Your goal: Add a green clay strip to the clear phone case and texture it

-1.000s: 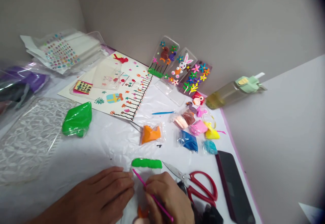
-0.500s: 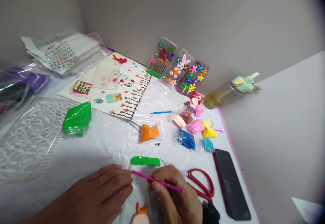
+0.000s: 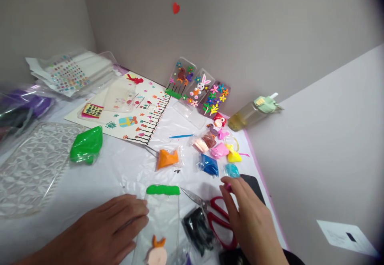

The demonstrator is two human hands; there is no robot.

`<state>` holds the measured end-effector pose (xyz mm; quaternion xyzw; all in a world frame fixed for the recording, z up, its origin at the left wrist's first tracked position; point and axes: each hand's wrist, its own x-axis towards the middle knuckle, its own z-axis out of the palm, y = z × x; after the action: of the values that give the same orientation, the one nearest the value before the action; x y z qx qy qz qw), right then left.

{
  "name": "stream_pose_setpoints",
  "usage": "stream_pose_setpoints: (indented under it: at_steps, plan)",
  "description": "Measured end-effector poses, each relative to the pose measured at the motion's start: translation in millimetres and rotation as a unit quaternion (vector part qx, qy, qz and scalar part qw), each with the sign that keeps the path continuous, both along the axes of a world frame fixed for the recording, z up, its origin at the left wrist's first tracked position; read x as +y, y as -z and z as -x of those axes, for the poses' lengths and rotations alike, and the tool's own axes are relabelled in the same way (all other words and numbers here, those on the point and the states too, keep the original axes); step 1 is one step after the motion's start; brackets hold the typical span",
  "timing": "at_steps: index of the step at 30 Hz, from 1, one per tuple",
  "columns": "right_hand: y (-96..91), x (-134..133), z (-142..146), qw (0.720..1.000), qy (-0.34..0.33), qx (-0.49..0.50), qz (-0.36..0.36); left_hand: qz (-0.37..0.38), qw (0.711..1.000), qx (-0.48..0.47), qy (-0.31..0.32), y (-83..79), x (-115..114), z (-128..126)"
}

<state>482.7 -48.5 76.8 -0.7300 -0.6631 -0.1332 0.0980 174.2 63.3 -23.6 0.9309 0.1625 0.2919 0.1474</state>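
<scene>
Left hand [image 3: 102,233] is lying flat on the tabletop [image 3: 99,177], fingers spread and released, fingertips pressing the left edge of the clear phone case [image 3: 162,225] and holding nothing. The case is lying straight in front of me, a green clay strip [image 3: 163,189] stuck along its far end and a small peach-and-orange clay figure [image 3: 157,253] at its near end.

Right hand [image 3: 249,221] is no longer working over the case as it was a second ago; it is now reaching out to the right, above the red-handled scissors [image 3: 217,221] and beside the dark phone [image 3: 253,185]. The pink modelling tool [image 3: 228,186] is showing only as a short pink tip at my fingertips, so the grip is still closing on it, though how firmly I cannot tell.

Judgement: the tool is being carried away from the case, so the detailing on the green strip looks paused.

Just beyond the right hand, small clay bags are sitting together: light blue [image 3: 232,170], dark blue [image 3: 209,165], yellow [image 3: 234,155], pink [image 3: 220,151]. An orange clay bag [image 3: 167,158] is lying further left, a black bag [image 3: 196,229] just beside the scissors
</scene>
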Motion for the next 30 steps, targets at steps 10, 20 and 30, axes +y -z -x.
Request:
stream_pose_setpoints:
  at_steps: [10,20,30]
  plan:
    - [12.0,-18.1,-1.1,0.988,-0.060,0.051,0.133,-0.003,1.000,0.023,-0.006,19.5,-3.1,11.3]
    - [-29.1,34.5,-124.2,0.920,0.175,-0.125,0.329,0.011,1.000,-0.014,-0.012,16.1,-1.1,7.1]
    - [-8.1,62.4,-155.1,0.899,0.145,-0.146,0.387,-0.059,0.997,-0.048,0.015,-28.9,16.2,-3.0]
